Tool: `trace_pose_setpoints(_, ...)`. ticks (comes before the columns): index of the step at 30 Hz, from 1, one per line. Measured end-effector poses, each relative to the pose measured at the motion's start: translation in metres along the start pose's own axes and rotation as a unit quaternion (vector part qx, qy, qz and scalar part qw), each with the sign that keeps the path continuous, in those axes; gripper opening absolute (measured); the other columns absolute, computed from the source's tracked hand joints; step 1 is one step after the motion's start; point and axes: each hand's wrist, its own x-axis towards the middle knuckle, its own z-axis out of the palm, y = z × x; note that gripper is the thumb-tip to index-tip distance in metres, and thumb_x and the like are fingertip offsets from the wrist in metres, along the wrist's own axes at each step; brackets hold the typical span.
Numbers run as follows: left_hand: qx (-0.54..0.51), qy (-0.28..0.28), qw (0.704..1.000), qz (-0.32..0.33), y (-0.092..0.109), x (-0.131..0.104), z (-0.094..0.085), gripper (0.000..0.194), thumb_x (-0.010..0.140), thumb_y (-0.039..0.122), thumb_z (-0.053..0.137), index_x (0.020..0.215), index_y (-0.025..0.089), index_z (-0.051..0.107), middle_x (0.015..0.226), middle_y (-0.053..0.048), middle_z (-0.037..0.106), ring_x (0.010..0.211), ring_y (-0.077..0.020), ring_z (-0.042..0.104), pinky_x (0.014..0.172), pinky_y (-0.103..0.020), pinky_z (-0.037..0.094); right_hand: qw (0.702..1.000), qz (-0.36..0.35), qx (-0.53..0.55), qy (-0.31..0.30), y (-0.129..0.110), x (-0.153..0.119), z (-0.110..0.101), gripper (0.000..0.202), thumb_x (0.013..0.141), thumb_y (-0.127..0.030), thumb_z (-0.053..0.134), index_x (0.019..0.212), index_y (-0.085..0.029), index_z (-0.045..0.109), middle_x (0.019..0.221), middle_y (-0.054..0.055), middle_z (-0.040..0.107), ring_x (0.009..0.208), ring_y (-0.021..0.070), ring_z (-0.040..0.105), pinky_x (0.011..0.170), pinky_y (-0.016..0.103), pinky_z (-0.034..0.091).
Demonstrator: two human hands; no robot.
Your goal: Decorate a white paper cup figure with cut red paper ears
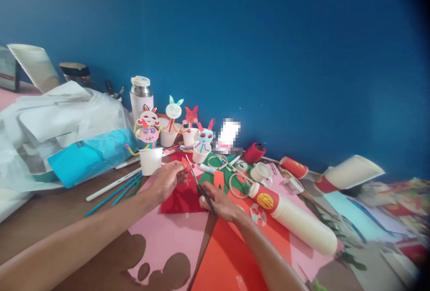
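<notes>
My left hand (170, 178) pinches a small orange-red paper piece (185, 164) between thumb and fingers. In my right hand (217, 200) is a pair of scissors (194, 173) with dark handles, the blades pointing up beside the paper piece. Whether the blades touch the paper I cannot tell. Both hands are above a dark red paper sheet (183, 200). Just beyond them stand paper cups with rabbit-faced figures, among them a pink-faced one (149, 134) in a white cup (151, 162) and a blue-faced one (204, 136).
Pink paper with cut-out holes (168, 237) and an orange sheet (231, 255) lie in front. A long stack of paper cups (302, 221) lies at right. Blue pipe cleaners (114, 194), a white flask (141, 98) and a plastic bag (80, 125) are at left. A blue wall (262, 49) rises behind.
</notes>
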Motion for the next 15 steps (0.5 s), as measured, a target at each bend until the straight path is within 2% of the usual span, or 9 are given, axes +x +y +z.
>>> trace_pose_setpoints(8, 0.000, 0.000, 1.000, -0.017, 0.0010, -0.0050, 0.0054, 0.007, 0.067, 0.017, 0.058, 0.065, 0.014, 0.052, 0.056, 0.003, 0.055, 0.048, -0.0069, 0.052, 0.048, -0.018, 0.042, 1.000, 0.006, 0.006, 0.023, 0.0012, 0.0001, 0.0022, 0.025, 0.077, -0.043, 0.054, 0.086, -0.021, 0.046, 0.059, -0.006, 0.037, 0.050, 0.0077, 0.030, 0.047, 0.019, 0.027)
trace_pose_setpoints(15, -0.003, 0.000, 0.999, -0.032, 0.0007, -0.0053, 0.0071, 0.005, 0.067, 0.014, 0.056, 0.064, 0.013, 0.052, 0.057, 0.001, 0.056, 0.048, -0.0071, 0.052, 0.048, -0.019, 0.043, 0.999, -0.011, 0.028, 0.010, 0.0057, 0.0009, 0.0015, 0.026, 0.079, -0.045, 0.051, 0.088, -0.021, 0.045, 0.060, -0.006, 0.036, 0.051, 0.0074, 0.029, 0.048, 0.019, 0.028)
